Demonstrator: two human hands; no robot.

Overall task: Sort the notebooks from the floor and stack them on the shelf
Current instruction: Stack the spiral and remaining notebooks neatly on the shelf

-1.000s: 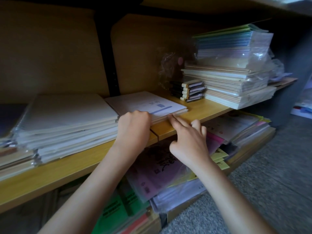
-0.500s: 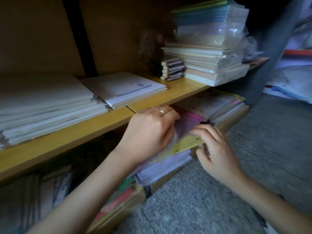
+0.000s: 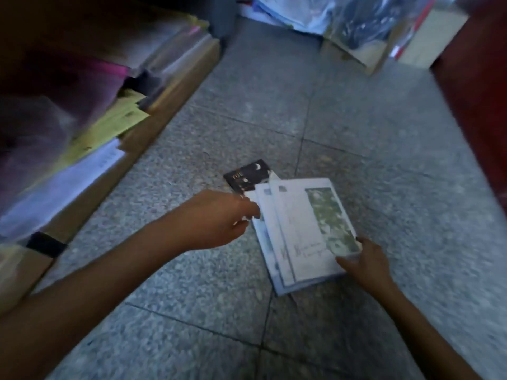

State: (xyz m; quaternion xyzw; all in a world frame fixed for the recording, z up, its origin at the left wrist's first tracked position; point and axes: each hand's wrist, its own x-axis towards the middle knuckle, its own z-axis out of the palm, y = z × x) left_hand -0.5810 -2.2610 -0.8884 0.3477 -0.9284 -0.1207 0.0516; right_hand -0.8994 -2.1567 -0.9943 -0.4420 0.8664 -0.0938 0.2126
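at centre the left hand (image 3: 214, 219) curls against the left edge of the notebooks (image 3: 299, 229), fanned on the floor (image 3: 356, 119) just right of centre; gripped or only touched, i cannot tell. the right hand (image 3: 366, 260) pinches their lower right corner. thin, floppy, probably slippery: square them, grip both long edges.

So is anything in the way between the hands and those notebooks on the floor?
Nothing visible. The right hand holds the near right corner of the white notebooks, and the left hand is at their left edge, contact unclear. A small dark notebook lies at their far end, partly under them, blocking neither hand.
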